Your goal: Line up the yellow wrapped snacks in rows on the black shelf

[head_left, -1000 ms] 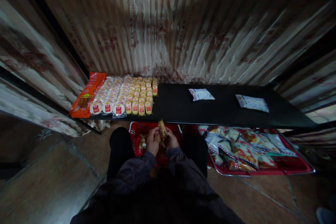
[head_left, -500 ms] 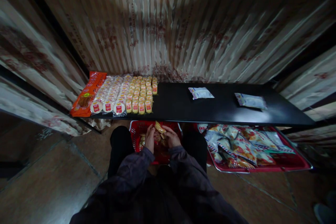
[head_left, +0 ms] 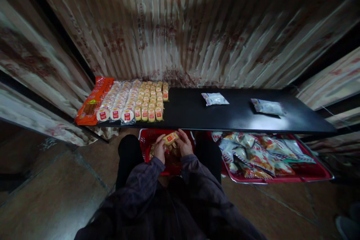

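Observation:
Between my knees, my left hand (head_left: pixel 160 149) and my right hand (head_left: pixel 184 144) hold one small yellow wrapped cake (head_left: pixel 170 138) by its two ends. Its red and white label faces up. Below them is a red basket (head_left: pixel 144 134) with more wrapped cakes inside, partly hidden by my hands. Ahead on the black shelf (head_left: pixel 185 114) stand rows of matching yellow wrapped cakes (head_left: pixel 152 114), labels to the front. Left of these are rows of round white wrapped cakes (head_left: pixel 115 113), and an orange snack bag (head_left: pixel 92 101) lies at the shelf's left end.
Two white packets (head_left: pixel 215 98) lie apart on the shelf's right half. A second red basket (head_left: pixel 315 174), filled with several snack bags (head_left: pixel 261 157), sits at my right, partly under the shelf. Striped curtains (head_left: pixel 174 37) hang behind and beside the shelf.
The yellow cake has turned from steeply tilted to nearly level, and its label now shows. My right hand has shifted slightly up; the shelf goods have stayed put.

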The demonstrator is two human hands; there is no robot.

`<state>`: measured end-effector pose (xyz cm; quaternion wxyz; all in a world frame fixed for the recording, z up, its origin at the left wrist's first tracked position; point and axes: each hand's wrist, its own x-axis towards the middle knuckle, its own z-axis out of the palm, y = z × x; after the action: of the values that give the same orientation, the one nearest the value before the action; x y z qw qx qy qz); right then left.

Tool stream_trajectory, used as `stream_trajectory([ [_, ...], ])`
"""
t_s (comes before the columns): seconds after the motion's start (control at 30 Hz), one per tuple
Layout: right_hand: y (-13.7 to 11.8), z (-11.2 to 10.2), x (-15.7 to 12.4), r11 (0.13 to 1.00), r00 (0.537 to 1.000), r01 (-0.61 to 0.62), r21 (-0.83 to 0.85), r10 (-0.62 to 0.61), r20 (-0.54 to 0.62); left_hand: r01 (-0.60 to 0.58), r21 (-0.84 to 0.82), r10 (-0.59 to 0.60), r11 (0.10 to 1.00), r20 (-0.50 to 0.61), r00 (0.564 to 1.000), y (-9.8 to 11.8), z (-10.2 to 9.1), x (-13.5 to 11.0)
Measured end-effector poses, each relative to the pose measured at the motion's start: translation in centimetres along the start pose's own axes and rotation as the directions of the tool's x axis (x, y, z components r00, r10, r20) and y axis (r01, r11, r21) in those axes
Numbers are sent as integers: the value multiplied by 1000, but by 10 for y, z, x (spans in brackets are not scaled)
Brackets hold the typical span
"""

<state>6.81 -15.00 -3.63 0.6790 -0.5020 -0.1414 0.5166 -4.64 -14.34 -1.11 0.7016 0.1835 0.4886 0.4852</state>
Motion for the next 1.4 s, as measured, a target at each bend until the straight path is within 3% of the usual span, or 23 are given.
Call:
stream_trajectory([
  [0.17,9,3,1,999,996,-8,47,12,-91,46,12,-47,999,15,999,-4,2,-1],
  [0.4,13,6,2,999,987,-17,52,24,-156,-74,105,71,992,35,997,-13,4,1],
  [0.63,15,10,-7,994,989,-52,100,66,-134,-166,208,173,964,-19,985,-16,7,6],
  [0.83,13,12,-9,991,989,-60,119,76,-130,-224,276,231,935,6,973,-12,14,5],
  [1.4,5,19,-7,996,991,52,67,-43,-128,-210,303,213,930,24,977,-10,25,0],
])
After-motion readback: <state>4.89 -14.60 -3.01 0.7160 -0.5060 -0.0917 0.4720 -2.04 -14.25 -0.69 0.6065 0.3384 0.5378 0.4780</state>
